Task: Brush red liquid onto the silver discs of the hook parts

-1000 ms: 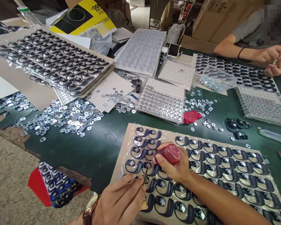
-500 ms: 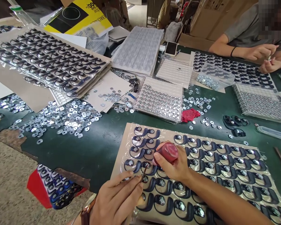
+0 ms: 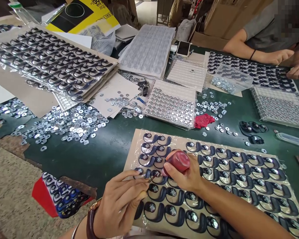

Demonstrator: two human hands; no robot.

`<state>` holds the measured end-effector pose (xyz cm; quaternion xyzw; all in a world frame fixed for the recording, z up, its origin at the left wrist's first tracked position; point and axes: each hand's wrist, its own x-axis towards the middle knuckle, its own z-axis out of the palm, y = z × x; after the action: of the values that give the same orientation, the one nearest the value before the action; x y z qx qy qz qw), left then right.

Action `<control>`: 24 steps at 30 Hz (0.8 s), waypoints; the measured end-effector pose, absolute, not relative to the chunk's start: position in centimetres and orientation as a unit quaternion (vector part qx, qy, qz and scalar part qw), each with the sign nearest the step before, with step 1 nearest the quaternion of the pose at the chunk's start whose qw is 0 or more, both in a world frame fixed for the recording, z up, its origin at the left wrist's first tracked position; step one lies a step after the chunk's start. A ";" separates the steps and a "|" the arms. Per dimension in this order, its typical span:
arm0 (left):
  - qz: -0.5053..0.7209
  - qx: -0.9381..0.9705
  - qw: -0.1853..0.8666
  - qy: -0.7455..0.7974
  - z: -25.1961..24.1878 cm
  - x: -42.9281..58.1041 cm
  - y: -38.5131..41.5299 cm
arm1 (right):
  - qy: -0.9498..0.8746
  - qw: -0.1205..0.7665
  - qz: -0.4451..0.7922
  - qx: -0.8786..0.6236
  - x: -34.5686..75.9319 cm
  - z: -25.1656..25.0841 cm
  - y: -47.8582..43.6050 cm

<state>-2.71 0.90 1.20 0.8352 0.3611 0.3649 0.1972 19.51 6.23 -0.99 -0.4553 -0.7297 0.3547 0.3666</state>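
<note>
My right hand (image 3: 189, 177) is wrapped round a small red bottle (image 3: 179, 160), tilted with its narrow end toward the lower left. My left hand (image 3: 119, 200) pinches a thin pointed tool (image 3: 151, 178) with a dark tip; a pale part shows under the fingers. The tip is at a dark-blue, curled piece (image 3: 157, 174) with a shiny stone, close to the bottle's end. Rows of similar pieces lie on a film-covered card sheet (image 3: 180, 141) beneath both hands. My right forearm hides part of the rows.
Loose metal washers (image 3: 72, 122) are heaped at left, beside stacked cards of dark pieces (image 3: 52, 63). Ahead lie a tray of shiny stones (image 3: 170, 106), a red cloth (image 3: 203, 121) and a phone (image 3: 183, 48). A co-worker's hands (image 3: 280, 58) are at the upper right.
My left hand has shifted slightly up and left, and its tool lies flatter. My right hand still grips the bottle in nearly the same place. The co-worker's hands have moved apart.
</note>
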 end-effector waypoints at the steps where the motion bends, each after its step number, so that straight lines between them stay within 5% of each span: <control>1: 0.366 0.828 0.212 0.368 1.2 -2.7 1.0 | -0.730 0.369 0.356 -0.452 19.5 -1.0 6.2; 16: 0.406 0.748 0.306 0.425 0.7 -2.7 2.5 | -0.824 0.436 0.238 -0.273 19.5 -1.3 5.8; 24: 0.390 0.790 0.255 0.399 1.4 -3.0 1.7 | -0.607 0.409 0.528 -0.431 20.6 2.1 8.3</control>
<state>-3.01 1.67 1.41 0.7896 0.3993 0.3900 0.2551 20.62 8.25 2.12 -0.4310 -0.6072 0.5276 0.4089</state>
